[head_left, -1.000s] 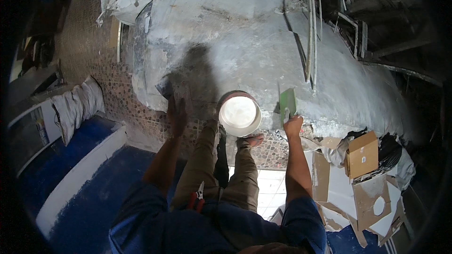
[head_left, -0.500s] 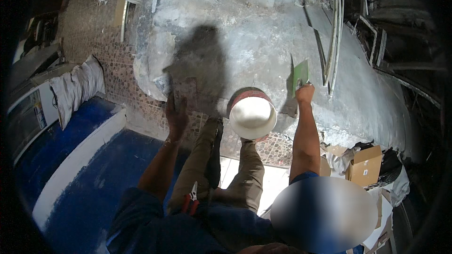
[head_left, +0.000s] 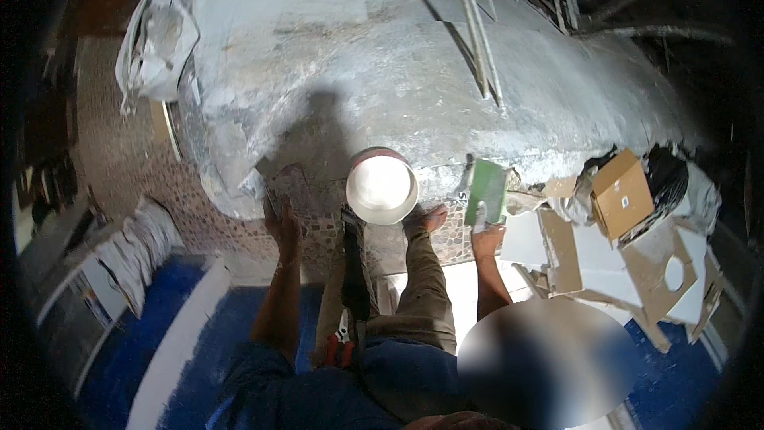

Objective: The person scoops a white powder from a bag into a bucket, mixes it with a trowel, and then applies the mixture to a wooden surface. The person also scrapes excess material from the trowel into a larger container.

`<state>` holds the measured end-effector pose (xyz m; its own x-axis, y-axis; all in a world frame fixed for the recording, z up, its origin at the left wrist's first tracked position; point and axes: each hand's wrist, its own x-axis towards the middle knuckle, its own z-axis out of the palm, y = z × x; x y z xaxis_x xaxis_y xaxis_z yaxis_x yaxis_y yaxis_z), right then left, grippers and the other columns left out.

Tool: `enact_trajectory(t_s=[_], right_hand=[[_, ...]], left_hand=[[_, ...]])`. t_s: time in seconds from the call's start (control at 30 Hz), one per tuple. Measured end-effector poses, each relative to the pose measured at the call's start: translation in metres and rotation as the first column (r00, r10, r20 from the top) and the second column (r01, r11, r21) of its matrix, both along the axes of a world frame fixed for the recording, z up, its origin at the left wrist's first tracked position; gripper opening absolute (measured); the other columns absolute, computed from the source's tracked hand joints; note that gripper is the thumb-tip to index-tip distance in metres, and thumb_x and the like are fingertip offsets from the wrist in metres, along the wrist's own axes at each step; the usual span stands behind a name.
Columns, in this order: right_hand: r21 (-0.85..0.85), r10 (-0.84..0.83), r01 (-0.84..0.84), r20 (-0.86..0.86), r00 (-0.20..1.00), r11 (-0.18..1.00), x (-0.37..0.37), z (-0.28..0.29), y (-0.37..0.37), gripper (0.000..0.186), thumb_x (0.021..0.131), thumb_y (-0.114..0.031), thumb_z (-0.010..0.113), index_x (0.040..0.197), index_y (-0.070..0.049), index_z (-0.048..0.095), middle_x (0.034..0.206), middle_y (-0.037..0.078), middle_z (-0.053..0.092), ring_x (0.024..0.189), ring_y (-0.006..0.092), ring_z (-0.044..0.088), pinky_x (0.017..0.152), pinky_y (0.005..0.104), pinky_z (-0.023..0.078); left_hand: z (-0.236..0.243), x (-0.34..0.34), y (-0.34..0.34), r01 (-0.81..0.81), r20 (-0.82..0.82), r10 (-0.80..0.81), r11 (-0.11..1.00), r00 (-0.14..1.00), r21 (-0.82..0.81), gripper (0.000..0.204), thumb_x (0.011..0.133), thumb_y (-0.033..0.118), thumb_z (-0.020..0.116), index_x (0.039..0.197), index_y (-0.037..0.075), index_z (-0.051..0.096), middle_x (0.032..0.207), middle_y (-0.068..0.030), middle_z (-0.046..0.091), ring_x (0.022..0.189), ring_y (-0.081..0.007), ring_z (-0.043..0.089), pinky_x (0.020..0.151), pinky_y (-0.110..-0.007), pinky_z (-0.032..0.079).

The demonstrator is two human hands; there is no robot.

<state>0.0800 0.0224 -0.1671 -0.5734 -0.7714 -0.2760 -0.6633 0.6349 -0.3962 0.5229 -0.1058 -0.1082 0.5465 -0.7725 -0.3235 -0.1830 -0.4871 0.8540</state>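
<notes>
My right hand (head_left: 488, 240) is closed on a green flat trowel (head_left: 489, 189), held beside the near edge of a rough grey surface (head_left: 382, 72). My left hand (head_left: 284, 231) is in shadow to the left, its fingers round what looks like a dull rectangular trowel (head_left: 290, 183); its grip is partly hidden. Between my hands a round bucket (head_left: 382, 189), pale inside and reddish on its outer side, stands near my feet. Red-handled pliers (head_left: 341, 342) lie at my waist.
Pebble-patterned tiles (head_left: 239, 232) border the grey surface. Long pale bars (head_left: 475, 32) stand at its far right. To the right are an open cardboard box (head_left: 622, 193) and torn boards. White sacks (head_left: 159, 52) are at the left, above a blue floor (head_left: 239, 310).
My right hand has drawn the green trowel back toward me, from over the grey surface to its near edge. The view has shifted, showing more of the boxes; my left hand is slightly closer to the bucket.
</notes>
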Motion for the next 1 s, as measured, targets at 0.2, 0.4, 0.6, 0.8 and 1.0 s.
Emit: enact_trajectory(t_s=[0.2,0.4,0.6,0.8,1.0], right_hand=[[-0.053,-0.046,0.049,0.056,0.997,0.997,0.049,-0.068,0.080,0.021,0.085,-0.013,0.068,0.095,0.005,0.065,0.075,0.011,0.064,0.074,0.0235,0.060,0.072,0.0366,0.047],[0.283,-0.291,0.853,0.943,-0.164,0.438,0.065,0.053,-0.005,0.029,0.087,-0.006,0.072,0.114,-0.005,0.062,0.107,0.006,0.067,0.095,0.0186,0.065,0.077,0.0336,0.055],[0.323,-0.183,0.821,0.946,-0.266,0.472,0.089,0.061,-0.013,0.047,0.089,-0.009,0.070,0.131,-0.011,0.050,0.118,0.006,0.061,0.101,0.0218,0.063,0.081,0.0390,0.055],[0.209,-0.222,0.850,0.969,-0.112,0.484,0.104,0.029,0.015,0.044,0.092,-0.015,0.067,0.132,-0.009,0.050,0.120,0.004,0.060,0.106,0.0208,0.060,0.089,0.0378,0.052],[0.384,-0.013,0.842,0.912,-0.411,0.379,0.158,0.014,0.000,0.040,0.093,-0.013,0.063,0.131,-0.007,0.053,0.126,0.004,0.059,0.115,0.0210,0.057,0.100,0.0388,0.046]], left_hand=[[-0.035,0.035,0.023,-0.098,-0.230,0.120,0.990,0.966,0.104,0.063,0.094,0.040,0.064,0.140,0.001,0.045,0.116,-0.0128,0.062,0.077,-0.0183,0.057,0.067,-0.038,0.048],[0.000,-0.022,-0.020,-0.085,-0.308,0.092,0.996,0.947,0.037,0.050,0.091,0.023,0.070,0.132,0.000,0.053,0.113,-0.0109,0.063,0.099,-0.0213,0.059,0.089,-0.031,0.046],[-0.029,-0.045,-0.058,0.388,0.290,-0.359,0.921,0.887,-0.048,0.045,0.096,0.022,0.060,0.132,-0.004,0.051,0.113,-0.0171,0.064,0.101,-0.0263,0.060,0.089,-0.036,0.047],[-0.041,-0.079,-0.098,0.776,0.380,-0.747,0.622,0.546,0.108,0.034,0.095,0.019,0.054,0.127,0.010,0.059,0.106,-0.0239,0.062,0.096,-0.0427,0.060,0.084,-0.047,0.049],[-0.091,-0.078,-0.111,0.887,0.223,-0.874,0.456,0.431,0.072,0.035,0.096,0.019,0.053,0.129,0.009,0.058,0.109,-0.0270,0.063,0.100,-0.0444,0.060,0.087,-0.046,0.049]])
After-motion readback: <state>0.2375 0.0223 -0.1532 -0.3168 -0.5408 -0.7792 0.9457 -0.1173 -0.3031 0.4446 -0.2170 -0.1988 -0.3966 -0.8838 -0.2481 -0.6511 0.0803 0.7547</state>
